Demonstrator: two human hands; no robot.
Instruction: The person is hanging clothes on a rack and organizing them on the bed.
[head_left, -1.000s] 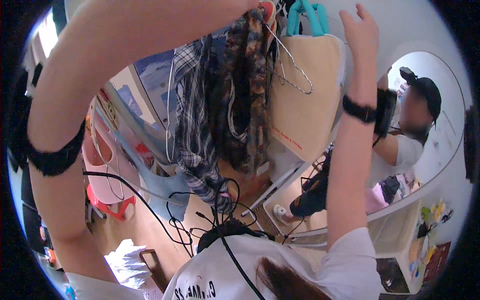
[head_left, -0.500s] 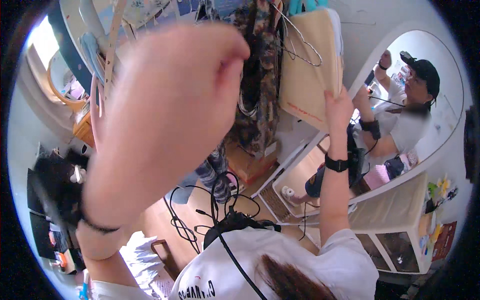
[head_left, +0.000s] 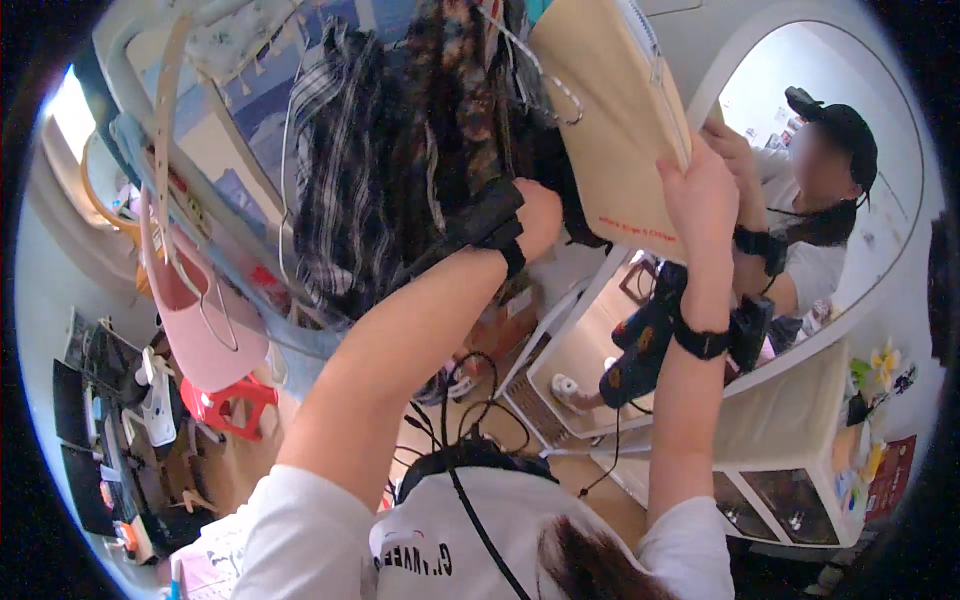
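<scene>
**Both hands up among the hanging clothes**

I logged both arms raised overhead into a rack of hung garments. The left hand (head_left: 535,215) sat pushed in against the dark patterned garment (head_left: 455,120); its fingers were buried in the cloth, so I could not tell whether they were closed on anything or merely pressing. The right hand (head_left: 700,190) was clamped on the lower edge of the tan garment (head_left: 610,110), fingers wrapped round the fabric, thumb side toward me. That tan piece hung at the right end of the row, just beside the dark patterned one, with a wire hanger (head_left: 545,80) showing between them. A plaid shirt (head_left: 335,170) hung further left, and a pink cap (head_left: 200,320) dangled below the rail on the left.

An oval mirror (head_left: 890,270) stood to the right, showing the same raised arms, with a white shelf unit (head_left: 790,440) under it.

My reading on progress: the tan garment was gripped but not off the rail; it hung in line with the rest. The grasp looked done, the lifting clear or parting of the row looked left to do
</scene>
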